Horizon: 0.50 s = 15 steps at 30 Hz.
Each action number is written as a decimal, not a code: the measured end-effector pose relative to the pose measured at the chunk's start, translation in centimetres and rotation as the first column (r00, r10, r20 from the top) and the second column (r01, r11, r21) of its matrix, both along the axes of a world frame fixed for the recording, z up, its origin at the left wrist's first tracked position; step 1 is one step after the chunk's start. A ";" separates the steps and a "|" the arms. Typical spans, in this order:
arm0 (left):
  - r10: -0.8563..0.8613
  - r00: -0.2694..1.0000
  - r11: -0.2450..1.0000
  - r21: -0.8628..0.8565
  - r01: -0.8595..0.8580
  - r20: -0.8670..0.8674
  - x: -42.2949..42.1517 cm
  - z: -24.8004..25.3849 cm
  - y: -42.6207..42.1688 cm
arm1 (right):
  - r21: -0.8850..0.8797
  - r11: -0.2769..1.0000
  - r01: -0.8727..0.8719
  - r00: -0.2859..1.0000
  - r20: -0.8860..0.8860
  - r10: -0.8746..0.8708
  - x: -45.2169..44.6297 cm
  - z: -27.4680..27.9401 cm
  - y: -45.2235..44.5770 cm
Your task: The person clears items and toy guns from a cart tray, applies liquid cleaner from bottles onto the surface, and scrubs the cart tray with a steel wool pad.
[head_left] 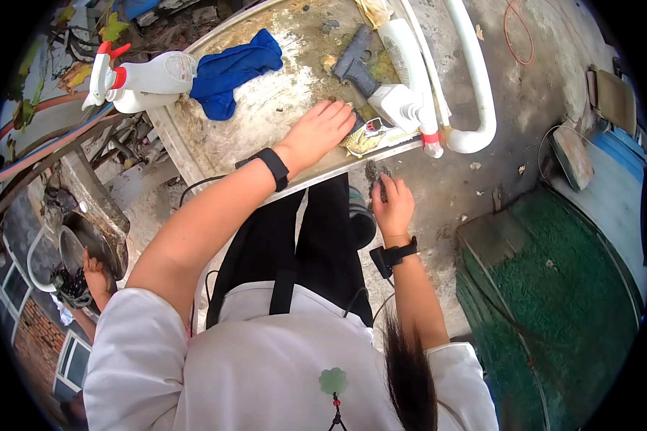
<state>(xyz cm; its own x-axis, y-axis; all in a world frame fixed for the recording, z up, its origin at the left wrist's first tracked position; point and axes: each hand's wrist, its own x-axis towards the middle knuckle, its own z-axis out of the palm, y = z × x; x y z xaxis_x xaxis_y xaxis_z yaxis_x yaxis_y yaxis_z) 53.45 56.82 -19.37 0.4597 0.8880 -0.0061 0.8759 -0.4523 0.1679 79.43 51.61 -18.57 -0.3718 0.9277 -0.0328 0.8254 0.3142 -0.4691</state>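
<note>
My left hand reaches over the right part of a worn tray-like tabletop. Its fingers are bent close together over a small dark object, mostly hidden by the hand. Right of those fingertips lies a gold-and-white patterned packet. Below the front edge, my right hand pinches a grey, fuzzy clump that looks like steel wool. A dark pistol-shaped object lies farther back, near a white bottle on its side.
A blue cloth and a white spray bottle with red trigger lie at the left. White pipe curves along the right. A green-covered surface stands at lower right. Another person's hand shows at far left.
</note>
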 end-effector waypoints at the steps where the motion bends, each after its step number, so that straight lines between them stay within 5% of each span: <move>1: -0.008 1.000 1.000 -0.007 0.008 -0.018 1.8 -0.8 0.1 | -0.012 0.999 0.050 0.999 0.007 -0.050 0.4 0.4 -0.1; 5: -0.011 0.999 0.994 -0.105 0.006 -0.050 5.0 -2.9 0.2 | 0.001 0.992 0.126 0.992 0.007 -0.126 1.8 0.9 -0.2; 11: -0.080 0.993 0.996 0.026 0.082 -0.090 3.9 -4.5 0.6 | -0.001 0.978 0.209 0.978 -0.017 -0.209 2.3 0.9 0.3; 15: -0.144 0.986 0.989 -0.040 0.142 -0.080 3.5 -1.0 1.8 | -0.085 0.949 0.302 0.948 -0.077 -0.309 2.1 1.0 0.5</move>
<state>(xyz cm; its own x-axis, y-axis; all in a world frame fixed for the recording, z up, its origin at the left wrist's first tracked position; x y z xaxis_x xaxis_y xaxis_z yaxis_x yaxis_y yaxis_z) 56.99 58.62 -20.41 0.5786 0.8118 -0.0784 0.8141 -0.5692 0.1152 81.53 52.15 -17.58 -0.0751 0.9937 -0.0832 0.8310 0.0163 -0.5561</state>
